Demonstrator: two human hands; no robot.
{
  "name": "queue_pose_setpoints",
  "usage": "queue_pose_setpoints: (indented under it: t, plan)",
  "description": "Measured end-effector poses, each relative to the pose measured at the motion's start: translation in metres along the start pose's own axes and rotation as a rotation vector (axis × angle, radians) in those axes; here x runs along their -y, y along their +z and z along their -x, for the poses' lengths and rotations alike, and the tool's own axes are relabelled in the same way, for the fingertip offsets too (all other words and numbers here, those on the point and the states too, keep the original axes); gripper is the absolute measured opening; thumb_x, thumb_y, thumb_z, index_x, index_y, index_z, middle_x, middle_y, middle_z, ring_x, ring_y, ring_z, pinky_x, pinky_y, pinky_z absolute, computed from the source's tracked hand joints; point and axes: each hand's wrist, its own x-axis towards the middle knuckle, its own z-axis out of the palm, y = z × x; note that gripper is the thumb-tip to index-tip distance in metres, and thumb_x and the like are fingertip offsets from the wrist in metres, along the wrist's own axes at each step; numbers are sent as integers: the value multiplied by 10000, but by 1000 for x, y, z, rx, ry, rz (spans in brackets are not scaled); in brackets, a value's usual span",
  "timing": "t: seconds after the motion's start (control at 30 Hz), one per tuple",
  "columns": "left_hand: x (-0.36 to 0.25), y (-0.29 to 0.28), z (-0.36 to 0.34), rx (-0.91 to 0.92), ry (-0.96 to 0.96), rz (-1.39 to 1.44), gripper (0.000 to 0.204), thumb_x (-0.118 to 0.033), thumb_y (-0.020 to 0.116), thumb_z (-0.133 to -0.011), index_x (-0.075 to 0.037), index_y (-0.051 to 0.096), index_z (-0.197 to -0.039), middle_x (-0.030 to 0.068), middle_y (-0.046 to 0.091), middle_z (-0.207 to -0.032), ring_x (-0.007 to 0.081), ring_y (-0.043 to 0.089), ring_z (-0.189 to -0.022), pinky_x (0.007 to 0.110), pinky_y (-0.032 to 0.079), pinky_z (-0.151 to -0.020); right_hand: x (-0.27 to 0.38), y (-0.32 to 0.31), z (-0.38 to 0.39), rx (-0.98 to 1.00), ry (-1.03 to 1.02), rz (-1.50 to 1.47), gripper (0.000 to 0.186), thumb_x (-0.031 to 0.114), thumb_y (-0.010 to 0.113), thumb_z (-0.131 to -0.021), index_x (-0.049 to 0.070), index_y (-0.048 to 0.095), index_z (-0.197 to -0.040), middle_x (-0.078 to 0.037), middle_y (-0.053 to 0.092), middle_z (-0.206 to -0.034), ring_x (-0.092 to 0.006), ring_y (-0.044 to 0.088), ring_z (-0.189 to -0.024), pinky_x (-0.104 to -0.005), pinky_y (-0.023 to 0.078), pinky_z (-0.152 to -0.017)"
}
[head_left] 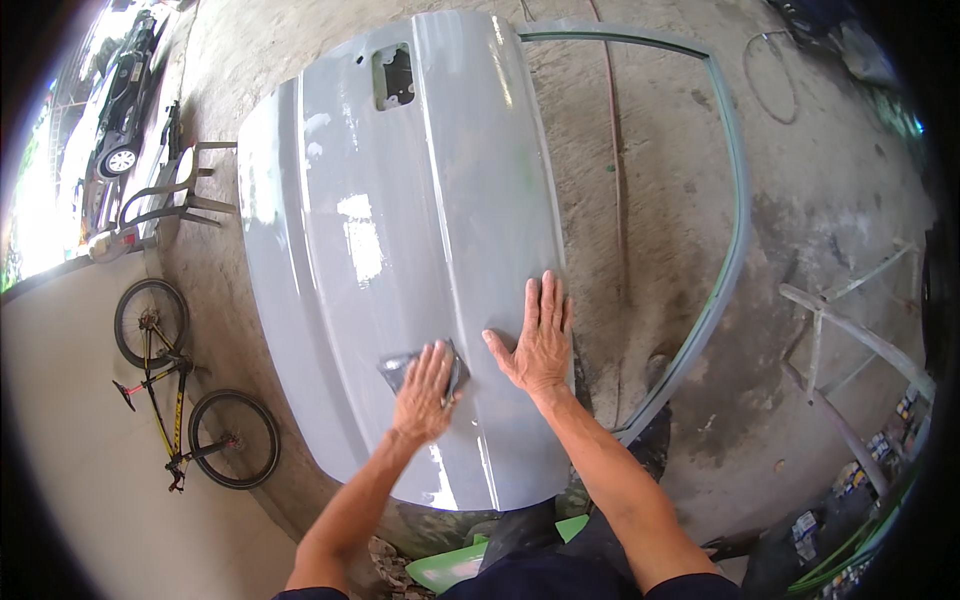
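A grey-primed car door [370,240] lies flat in front of me, with wet-looking shiny patches on its panel and a square handle opening near its far end. My left hand [426,395] presses a dark grey sheet of sandpaper [398,368] against the lower middle of the panel, its fingers together over the sheet. To the right of it, my right hand [540,345] lies flat near the door's right edge, thumb spread, holding nothing. What supports the door underneath is mostly hidden.
The door's window frame [742,180] arches out to the right over the concrete floor, with a hose [615,150] running beneath. A wooden stand [850,320] is at the right. On the left are a bicycle [180,400], a chair [185,185] and a parked car [122,110]. Near my legs lies a green panel [450,568].
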Motion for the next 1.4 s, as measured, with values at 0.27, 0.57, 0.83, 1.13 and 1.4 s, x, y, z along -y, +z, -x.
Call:
queue_pose_setpoints:
  t: [0.27,0.57,0.83,1.13,1.4]
  plan:
    - [89,-166,-329,-795,201,-179,677,-462,394,-1124,-37,346,-1648,160,337,-1724,334,281,-1606,466,214,-1319,-5,7,2,8,-1,-20,1066,676,620,-956,-38,252,-1657,-320,212,-1708,-488,218,-1590,-657,201,-1278]
    - [38,-61,-192,-884,181,-106,645,-402,426,-1119,-13,379,-1632,161,364,-1712,312,310,-1599,469,233,-1314,-4,13,8,-105,-45,-13,1023,671,602,-972,-2,265,-1665,-290,216,-1722,-455,241,-1595,-643,236,-1277]
    - [-24,98,92,91,-30,-87,771,-579,410,-1100,-78,320,-1679,158,246,-1765,338,207,-1637,505,182,-1324,1,8,7,-50,-10,51,1025,718,510,-995,14,226,-1683,-251,166,-1749,-425,173,-1622,-606,180,-1313]
    - [101,-108,-268,-881,164,-71,649,-413,433,-1128,-30,352,-1646,177,320,-1727,372,281,-1602,505,238,-1302,-6,20,10,-28,9,37,1042,719,534,-980,26,213,-1689,-239,126,-1760,-418,164,-1625,-594,163,-1325]
    - [-2,42,19,-319,-167,25,756,-344,600,-1039,43,330,-1631,248,261,-1736,436,251,-1607,562,253,-1277,2,5,6,8,21,60,1020,707,516,-996,12,222,-1683,-259,167,-1745,-425,174,-1622,-600,178,-1313]
